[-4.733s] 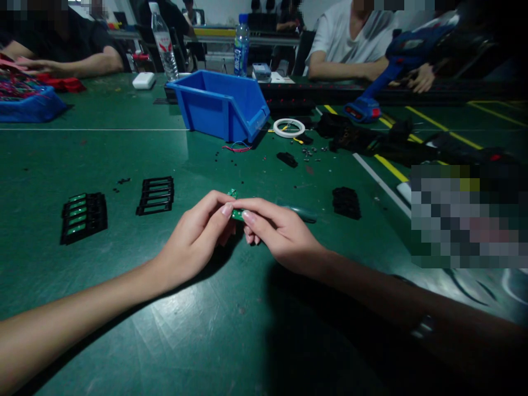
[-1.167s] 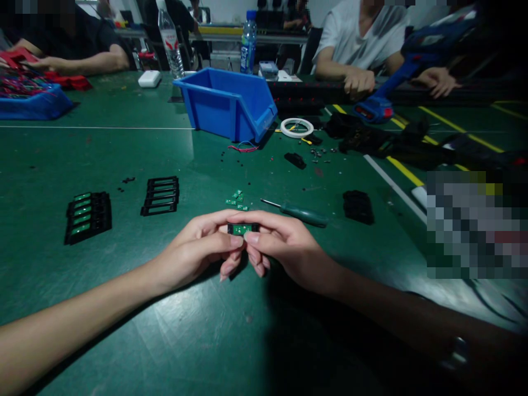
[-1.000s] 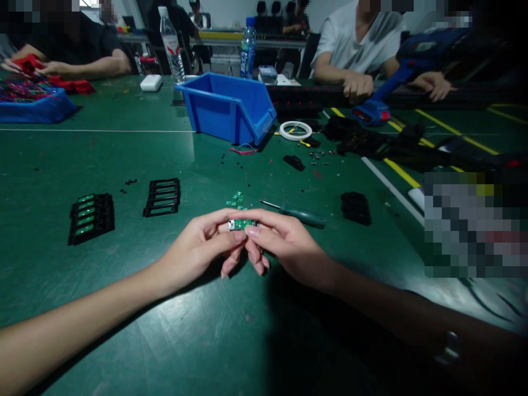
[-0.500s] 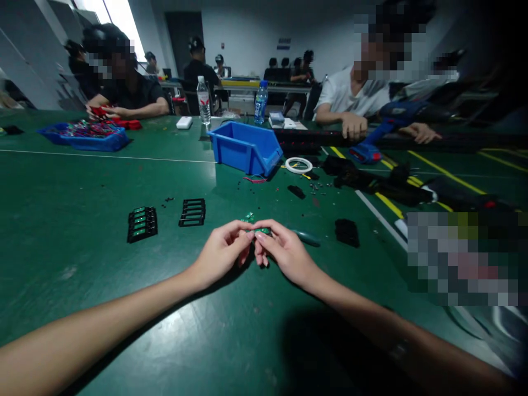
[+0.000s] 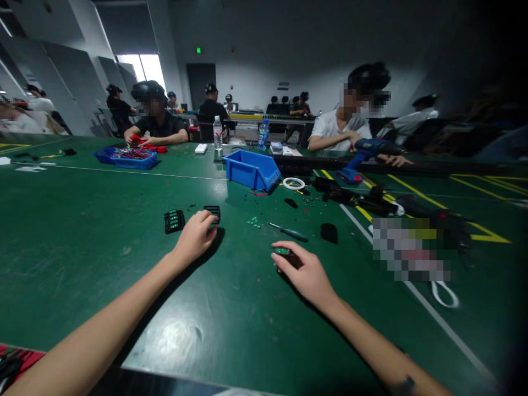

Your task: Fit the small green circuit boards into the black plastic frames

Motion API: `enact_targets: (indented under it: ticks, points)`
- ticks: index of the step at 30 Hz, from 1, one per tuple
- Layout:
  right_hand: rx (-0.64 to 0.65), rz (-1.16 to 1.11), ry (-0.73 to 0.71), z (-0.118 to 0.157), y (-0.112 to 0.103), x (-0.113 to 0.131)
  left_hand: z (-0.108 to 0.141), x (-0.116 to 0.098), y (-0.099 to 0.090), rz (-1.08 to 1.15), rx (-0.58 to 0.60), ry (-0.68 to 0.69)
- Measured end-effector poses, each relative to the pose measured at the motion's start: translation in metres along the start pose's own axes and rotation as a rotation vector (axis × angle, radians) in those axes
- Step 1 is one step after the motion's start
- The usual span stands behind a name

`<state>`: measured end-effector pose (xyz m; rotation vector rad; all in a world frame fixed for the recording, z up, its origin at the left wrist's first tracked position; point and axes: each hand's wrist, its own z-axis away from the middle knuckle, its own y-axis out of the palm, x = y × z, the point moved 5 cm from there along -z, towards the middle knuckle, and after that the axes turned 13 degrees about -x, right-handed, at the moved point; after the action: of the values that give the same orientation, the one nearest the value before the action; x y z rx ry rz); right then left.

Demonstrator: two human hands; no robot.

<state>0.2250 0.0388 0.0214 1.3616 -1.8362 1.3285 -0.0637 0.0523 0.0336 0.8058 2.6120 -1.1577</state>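
My left hand (image 5: 197,236) reaches over the near side of a black slotted frame (image 5: 213,209) lying on the table. Its fingers are bent and apart, partly covering the frame, and I see nothing held in them. My right hand (image 5: 307,269) grips a small black holder with a green circuit board (image 5: 282,251) between thumb and fingers, just above the table. Left of my left hand lies a similar black frame filled with green boards (image 5: 174,221). Small loose green pieces (image 5: 254,222) and a screwdriver (image 5: 289,232) with a dark green handle lie beyond my right hand.
A blue bin (image 5: 251,171) stands beyond the hands, a white ring (image 5: 293,183) beside it. At right are a black pad (image 5: 329,233), a blue drill (image 5: 363,157) and a dark long assembly (image 5: 358,195). Two co-workers sit across the table, one near a blue tray (image 5: 136,161) of wires.
My hands, together half a second ago, have parted. The left has moved left to the slotted frame; the right has moved right and nearer with the holder. The view has tilted up and turned left.
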Motion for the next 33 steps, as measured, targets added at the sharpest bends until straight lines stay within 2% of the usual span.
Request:
enact_targets:
  ticks: [5,8,11,16,25,33]
  points:
    - [0.025,0.077,-0.210,-0.006,-0.001,0.011,-0.004,0.033,0.002,-0.242,0.018,0.007]
    - [0.088,0.058,-0.267,-0.009,0.005,0.009,-0.003,0.039,0.008,-0.309,0.054,0.031]
    - [0.152,0.069,-0.259,-0.009,0.008,0.004,-0.003,0.038,0.011,-0.333,0.090,0.054]
    - [0.164,0.139,-0.206,-0.011,0.007,-0.005,-0.003,0.028,0.014,-0.304,0.140,0.083]
    - [0.243,0.116,-0.322,-0.011,0.012,-0.005,0.003,0.009,0.023,-0.129,0.206,0.081]
    - [0.270,0.147,-0.311,-0.007,0.012,-0.006,0.021,-0.039,0.039,0.112,0.318,0.102]
